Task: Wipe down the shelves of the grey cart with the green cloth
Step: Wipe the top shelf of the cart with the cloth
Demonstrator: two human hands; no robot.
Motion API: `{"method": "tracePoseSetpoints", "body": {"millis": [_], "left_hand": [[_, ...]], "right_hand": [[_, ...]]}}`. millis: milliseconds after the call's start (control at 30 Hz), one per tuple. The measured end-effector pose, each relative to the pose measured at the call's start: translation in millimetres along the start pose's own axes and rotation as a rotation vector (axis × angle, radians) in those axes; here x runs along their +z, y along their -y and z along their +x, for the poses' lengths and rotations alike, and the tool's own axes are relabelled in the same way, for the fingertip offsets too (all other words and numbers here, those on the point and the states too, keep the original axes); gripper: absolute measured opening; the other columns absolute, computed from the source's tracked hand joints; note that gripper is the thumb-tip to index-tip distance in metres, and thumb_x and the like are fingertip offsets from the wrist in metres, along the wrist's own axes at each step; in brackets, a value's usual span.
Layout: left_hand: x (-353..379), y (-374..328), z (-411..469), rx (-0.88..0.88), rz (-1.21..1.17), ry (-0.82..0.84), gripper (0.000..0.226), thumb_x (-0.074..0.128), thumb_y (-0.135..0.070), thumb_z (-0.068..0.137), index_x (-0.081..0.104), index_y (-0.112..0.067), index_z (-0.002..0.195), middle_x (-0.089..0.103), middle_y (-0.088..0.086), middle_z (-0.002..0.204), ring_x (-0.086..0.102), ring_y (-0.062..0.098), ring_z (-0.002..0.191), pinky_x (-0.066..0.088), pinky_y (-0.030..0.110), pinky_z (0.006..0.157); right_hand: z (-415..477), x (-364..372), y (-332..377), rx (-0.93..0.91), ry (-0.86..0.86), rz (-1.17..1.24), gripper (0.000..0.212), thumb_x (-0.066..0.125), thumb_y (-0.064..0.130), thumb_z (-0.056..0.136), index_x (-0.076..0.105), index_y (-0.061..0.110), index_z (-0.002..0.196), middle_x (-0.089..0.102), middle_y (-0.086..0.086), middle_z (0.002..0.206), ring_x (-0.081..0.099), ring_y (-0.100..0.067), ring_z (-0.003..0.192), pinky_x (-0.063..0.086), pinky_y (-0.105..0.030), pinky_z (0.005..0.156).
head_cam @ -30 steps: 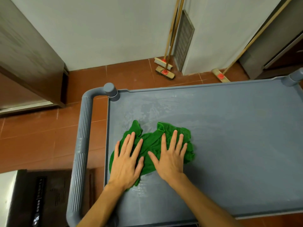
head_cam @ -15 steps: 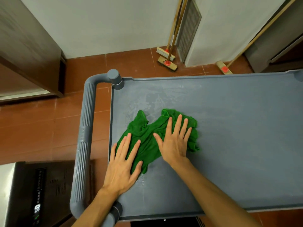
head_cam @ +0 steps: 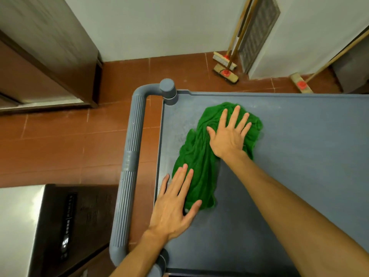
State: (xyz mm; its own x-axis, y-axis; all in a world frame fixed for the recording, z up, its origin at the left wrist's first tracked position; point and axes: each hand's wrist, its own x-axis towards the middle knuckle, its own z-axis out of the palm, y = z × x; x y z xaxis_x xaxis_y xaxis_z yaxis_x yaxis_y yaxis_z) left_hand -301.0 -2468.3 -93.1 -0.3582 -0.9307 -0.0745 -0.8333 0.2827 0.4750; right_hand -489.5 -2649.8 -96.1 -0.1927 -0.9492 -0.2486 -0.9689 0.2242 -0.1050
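— On the top shelf of the grey plastic cart [head_cam: 299,156], close to the handle end, a crumpled green terry cloth [head_cam: 199,156] is laid out lengthwise. How is it being held?

— It is pressed flat rather than gripped. The right hand [head_cam: 229,136] is spread wide over the far end of the cloth. The left hand [head_cam: 171,208] is laid with straight fingers on the near end, and its palm is partly on bare shelf.

— What could be spoiled from here?

— With the cloth bunched into a narrow strip, bands of shelf could be missed between passes. No damp streaks are seen on the wide area to the right, so it is judged unwiped. If the hands were driven apart, the cloth could be dragged out from under the left fingers.

— And the cart itself?

— If pressure were directed toward the ribbed grey handle bar [head_cam: 129,166], the cart might be rolled. Whether its wheels are locked cannot be told. The lower shelves are not in view.
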Motion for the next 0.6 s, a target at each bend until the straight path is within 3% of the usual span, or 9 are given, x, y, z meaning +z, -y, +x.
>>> {"method": "tracePoseSetpoints", "body": {"millis": [267, 433, 600], "left_hand": [[-2.3, 4.4, -0.4, -0.031, -0.103, -0.034, 0.072, 0.040, -0.055, 0.103, 0.014, -0.023, 0.163, 0.016, -0.003, 0.170, 0.012, 0.013, 0.157, 0.005, 0.046, 0.127], [-5.6, 8.4, -3.8, -0.039, -0.054, -0.007, 0.066, 0.039, -0.055, 0.103, 0.031, -0.021, 0.158, 0.040, -0.001, 0.159, 0.030, 0.014, 0.151, 0.006, 0.041, 0.128], [-6.0, 6.8, -6.4, -0.051, -0.006, 0.019, 0.064, 0.035, -0.054, 0.104, 0.030, -0.020, 0.159, 0.032, -0.006, 0.162, 0.017, 0.009, 0.154, 0.006, 0.041, 0.127]], "right_hand": [[-9.7, -5.5, 46.9, -0.361, 0.047, -0.094, 0.074, 0.016, 0.059, 0.100, -0.001, 0.018, 0.159, -0.011, -0.007, 0.166, -0.016, -0.047, 0.147, -0.004, -0.062, 0.119], [-41.4, -1.2, 79.2, -0.689, 0.172, -0.053, 0.071, 0.017, 0.057, 0.102, 0.003, 0.018, 0.159, -0.010, -0.002, 0.166, -0.020, -0.040, 0.148, -0.006, -0.058, 0.120], [-51.3, -5.5, 75.4, -0.845, 0.270, 0.031, 0.066, 0.025, 0.051, 0.104, 0.019, 0.013, 0.158, 0.003, 0.002, 0.167, -0.015, -0.030, 0.152, -0.008, -0.051, 0.122]]}}
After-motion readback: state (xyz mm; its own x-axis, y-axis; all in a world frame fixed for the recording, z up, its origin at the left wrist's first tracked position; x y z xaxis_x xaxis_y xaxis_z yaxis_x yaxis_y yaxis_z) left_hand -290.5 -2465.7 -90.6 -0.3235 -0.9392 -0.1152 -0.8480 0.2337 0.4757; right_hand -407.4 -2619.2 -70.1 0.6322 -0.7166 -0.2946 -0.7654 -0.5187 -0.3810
